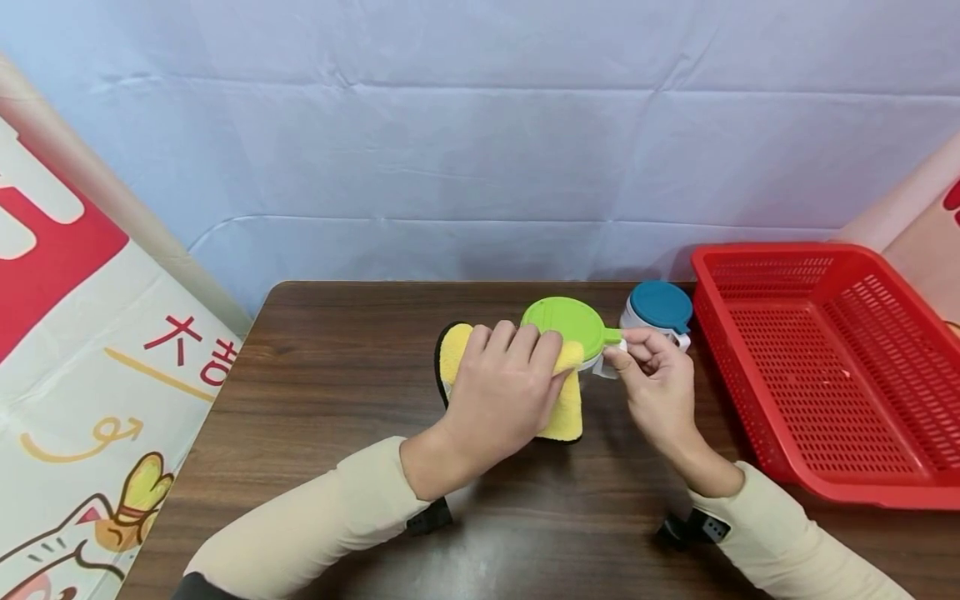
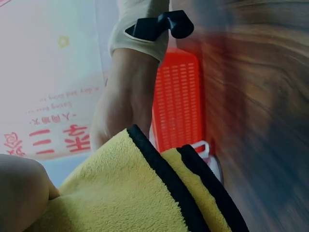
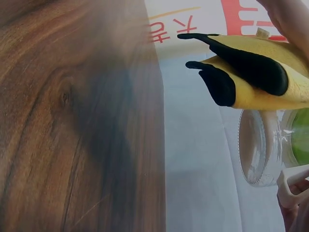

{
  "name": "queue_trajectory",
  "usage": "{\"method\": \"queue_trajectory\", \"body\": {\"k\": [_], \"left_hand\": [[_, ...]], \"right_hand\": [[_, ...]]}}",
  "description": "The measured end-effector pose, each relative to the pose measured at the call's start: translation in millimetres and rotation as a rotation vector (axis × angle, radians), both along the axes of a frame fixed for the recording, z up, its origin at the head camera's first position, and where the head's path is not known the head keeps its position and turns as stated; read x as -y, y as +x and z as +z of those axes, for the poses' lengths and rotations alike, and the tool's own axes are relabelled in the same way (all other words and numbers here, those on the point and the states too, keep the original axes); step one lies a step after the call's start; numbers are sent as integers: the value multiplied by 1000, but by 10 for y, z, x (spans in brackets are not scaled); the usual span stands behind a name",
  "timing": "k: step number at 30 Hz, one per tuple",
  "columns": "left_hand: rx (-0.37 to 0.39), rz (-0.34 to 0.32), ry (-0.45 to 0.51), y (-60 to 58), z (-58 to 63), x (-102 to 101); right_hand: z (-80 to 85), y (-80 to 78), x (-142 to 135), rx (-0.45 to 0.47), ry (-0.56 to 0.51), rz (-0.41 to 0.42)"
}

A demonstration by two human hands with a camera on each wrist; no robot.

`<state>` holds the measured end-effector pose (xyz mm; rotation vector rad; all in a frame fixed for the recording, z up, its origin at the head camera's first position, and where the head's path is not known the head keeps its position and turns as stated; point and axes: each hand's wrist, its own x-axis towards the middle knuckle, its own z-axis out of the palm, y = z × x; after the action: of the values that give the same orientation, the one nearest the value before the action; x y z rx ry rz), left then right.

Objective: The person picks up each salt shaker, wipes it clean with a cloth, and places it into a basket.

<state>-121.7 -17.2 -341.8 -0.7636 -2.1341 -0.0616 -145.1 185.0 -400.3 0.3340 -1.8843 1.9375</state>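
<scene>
My left hand [image 1: 502,387] grips a folded yellow cloth [image 1: 564,412] with black edging, pressed against the near left side of a clear jar [image 3: 253,150]. A bright green lid [image 1: 562,322] with a small tab tops this jar. At its right side my right hand [image 1: 662,392] pinches the white handle [image 3: 288,189] between thumb and fingers, close by the tab. From the right wrist, the jar's round glass base shows, held above the wooden table [image 3: 72,121]. Cloth and left hand cover part of the jar in the head view.
Behind the right hand stands a second jar with a blue lid [image 1: 660,305] and white handle. A red perforated basket [image 1: 806,475] sits at the table's right side. A pale cloth backdrop [image 1: 480,158] hangs behind the table, and a printed sheet [image 1: 82,350] lies to the left.
</scene>
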Motion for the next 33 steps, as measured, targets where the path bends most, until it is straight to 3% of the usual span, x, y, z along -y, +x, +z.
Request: {"method": "queue_trajectory", "body": {"k": [8, 21, 33], "left_hand": [[-14, -13, 24, -54, -41, 114], [43, 11, 20, -124, -78, 259], [-31, -20, 39, -212, -116, 309]], "right_hand": [[2, 6, -24, -6, -26, 16], [13, 15, -80, -11, -47, 34], [20, 13, -110, -14, -71, 87]]}}
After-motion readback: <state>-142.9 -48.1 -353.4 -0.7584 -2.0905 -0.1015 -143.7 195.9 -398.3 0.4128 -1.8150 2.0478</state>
